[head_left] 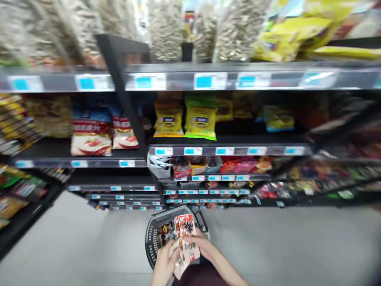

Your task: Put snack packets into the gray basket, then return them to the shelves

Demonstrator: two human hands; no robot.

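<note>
Two red-and-cream snack packets are held over a dark shopping basket (151, 242). My right hand (203, 243) is closed on the nearer snack packet (190, 248), its thumb lying across the front. My left hand (167, 256) grips the other snack packet (180, 267), which overlaps the first from behind on the left. Inside the basket, several small packaged goods (165, 234) show to the left of the packets. The basket's handle (202, 220) sticks out on its right side.
Shelves with price tags rise ahead, holding yellow snack bags (201, 119), red-and-white bags (91, 131) and bags of seeds (165, 29). A black shelf post (125, 91) stands left of the middle. Grey floor (268, 242) spreads around the basket.
</note>
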